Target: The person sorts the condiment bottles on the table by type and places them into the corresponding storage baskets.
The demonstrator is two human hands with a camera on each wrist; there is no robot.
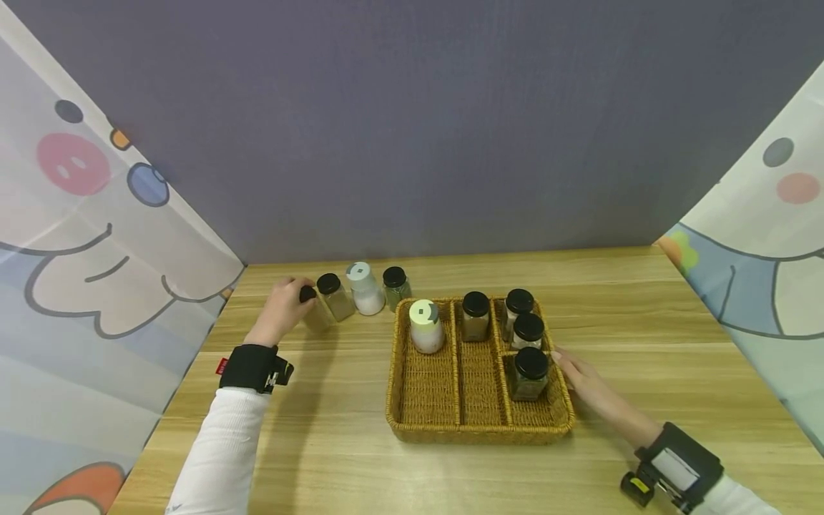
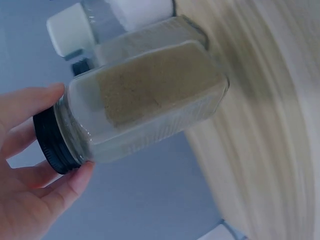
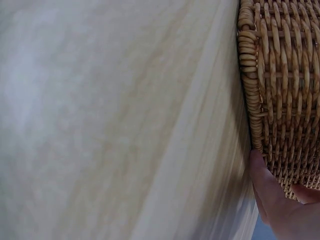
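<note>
My left hand (image 1: 283, 307) pinches a spice jar (image 2: 160, 85) by its black lid, thumb on one side and fingers on the other. Pale brown powder partly fills this clear, squared jar. It is at the left end of a row, beside another black-lidded jar (image 1: 337, 297) of powder. My right hand (image 1: 582, 375) rests against the right side of a divided wicker basket (image 1: 476, 434), its fingers fairly straight along the woven wall (image 3: 287, 100). Inside the basket, a pale-capped shaker (image 1: 427, 329) stands in the left compartment and a black-lidded jar (image 1: 476, 318) in the middle one.
Right of the left-hand jars stand a white-capped shaker (image 1: 365, 290) and a black-lidded jar with green contents (image 1: 396, 286). Several black-lidded jars, one a dark green jar (image 1: 530, 375), fill the basket's right side. A grey wall (image 1: 450, 143) backs the wooden table (image 1: 676, 343).
</note>
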